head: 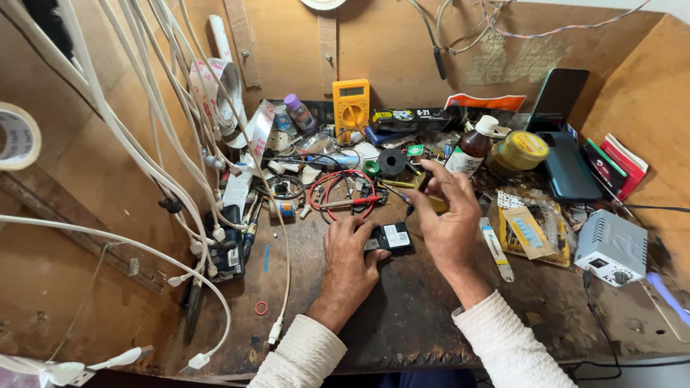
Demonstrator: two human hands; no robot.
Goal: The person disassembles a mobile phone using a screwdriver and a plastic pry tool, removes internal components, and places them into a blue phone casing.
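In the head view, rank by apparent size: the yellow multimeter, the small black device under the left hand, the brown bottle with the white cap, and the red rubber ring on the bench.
1. yellow multimeter
2. brown bottle, close to the multimeter, ranking unsure
3. small black device, partly hidden by the left hand
4. red rubber ring, clearly smallest

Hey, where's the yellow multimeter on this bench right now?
The yellow multimeter leans against the back wall of the bench in the head view, upper middle, above the red wire loop and left of the brown bottle.
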